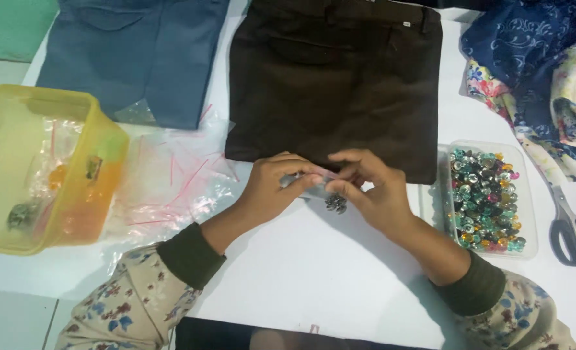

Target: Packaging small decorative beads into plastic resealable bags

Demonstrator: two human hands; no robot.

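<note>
Both hands, left hand (268,188) and right hand (372,191), pinch a small clear bag (314,186), long axis crosswise; dark buttons (335,203) hang below; bead tray (485,198) right; brown trousers (336,81) behind.

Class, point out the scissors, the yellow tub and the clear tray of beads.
scissors (573,228): head view, on the pivot above the handles.
yellow tub (110,146): head view, right wall.
clear tray of beads (528,194): head view, right rim.

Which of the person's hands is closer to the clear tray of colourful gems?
The right hand: it sits just left of the clear tray of gems. The left hand is farther left, beyond the small bag both hands pinch.
</note>
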